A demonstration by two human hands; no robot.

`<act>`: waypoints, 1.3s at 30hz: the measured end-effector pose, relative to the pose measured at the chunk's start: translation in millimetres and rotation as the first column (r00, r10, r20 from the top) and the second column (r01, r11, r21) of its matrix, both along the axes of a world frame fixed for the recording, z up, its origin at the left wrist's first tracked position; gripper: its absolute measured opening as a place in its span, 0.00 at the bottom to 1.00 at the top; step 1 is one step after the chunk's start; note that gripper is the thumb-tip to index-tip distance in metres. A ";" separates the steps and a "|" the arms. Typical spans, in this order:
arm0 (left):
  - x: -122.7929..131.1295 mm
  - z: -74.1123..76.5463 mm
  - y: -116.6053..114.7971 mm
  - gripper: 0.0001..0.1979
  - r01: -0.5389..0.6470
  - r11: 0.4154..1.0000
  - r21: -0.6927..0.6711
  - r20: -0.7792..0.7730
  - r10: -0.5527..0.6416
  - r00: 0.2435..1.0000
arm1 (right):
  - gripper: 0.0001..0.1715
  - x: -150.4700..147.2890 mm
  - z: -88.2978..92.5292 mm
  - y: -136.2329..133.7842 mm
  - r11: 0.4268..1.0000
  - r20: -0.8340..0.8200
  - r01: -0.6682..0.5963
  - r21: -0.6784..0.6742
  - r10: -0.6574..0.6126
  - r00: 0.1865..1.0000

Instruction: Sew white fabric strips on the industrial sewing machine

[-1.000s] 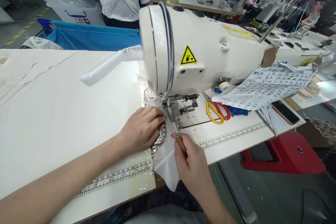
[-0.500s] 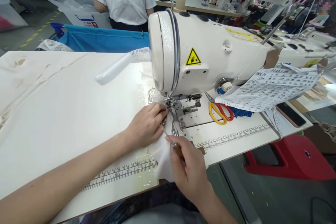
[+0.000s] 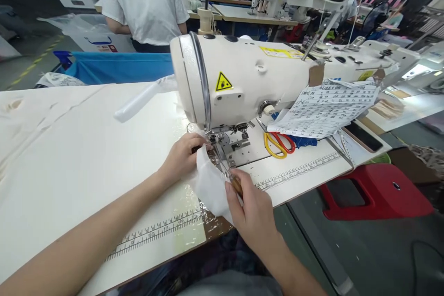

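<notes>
A white sewing machine (image 3: 239, 64) stands on the table with its needle area just beyond my hands. My left hand (image 3: 180, 155) is closed on a piece of thin white fabric (image 3: 212, 185), right beside the presser foot. The fabric hangs from there toward the table's front edge. My right hand (image 3: 253, 212) grips an awl (image 3: 237, 186) by its wooden handle; the thin metal shaft points up toward the presser foot. Part of the fabric runs behind my right fingers, and I cannot tell whether they touch it.
Scissors (image 3: 277, 143) with yellow and red handles lie right of the needle area, below a handwritten sheet (image 3: 326, 108). A phone (image 3: 362, 136) rests farther right. A red stool (image 3: 378, 194) stands below. Behind the table are a blue cloth bin (image 3: 121, 67) and a person in white (image 3: 142, 4).
The view has shifted, so the machine appears lower and further left. My left hand has turned and lifted the fabric's edge, exposing more of it. The awl has drawn back from the left fingers.
</notes>
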State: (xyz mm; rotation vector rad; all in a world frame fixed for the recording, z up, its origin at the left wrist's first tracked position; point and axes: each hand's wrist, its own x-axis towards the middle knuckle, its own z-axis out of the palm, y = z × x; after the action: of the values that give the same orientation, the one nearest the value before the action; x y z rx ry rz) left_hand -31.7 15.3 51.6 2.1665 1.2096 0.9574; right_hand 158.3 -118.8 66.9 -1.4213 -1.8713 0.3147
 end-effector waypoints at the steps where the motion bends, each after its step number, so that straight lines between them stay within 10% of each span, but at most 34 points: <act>1: -1.2 -0.5 0.9 0.14 0.004 1.000 -0.024 0.037 -0.003 0.999 | 0.20 2.3 -2.5 4.8 0.999 0.064 0.043 -0.002 -0.043 0.997; 22: 2.2 4.2 2.4 0.18 -0.026 0.994 -0.107 0.060 0.032 0.998 | 0.16 -4.4 -18.3 33.1 0.993 0.198 0.083 0.085 -0.099 0.975; 34: 5.6 2.7 1.3 0.12 0.055 0.981 0.184 -0.128 -0.031 0.991 | 0.16 -6.1 -15.0 31.9 0.998 0.272 0.065 0.007 -0.064 0.960; 39: 2.8 0.9 2.9 0.09 0.002 0.996 0.085 -0.091 0.006 0.996 | 0.14 -5.6 -14.5 30.8 0.997 0.287 0.068 -0.022 -0.059 0.956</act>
State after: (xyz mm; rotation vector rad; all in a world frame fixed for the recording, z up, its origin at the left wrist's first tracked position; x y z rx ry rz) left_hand -28.9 18.2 52.6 2.2983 1.2338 0.9359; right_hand 152.7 -88.0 52.3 -1.6149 -2.0516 0.1099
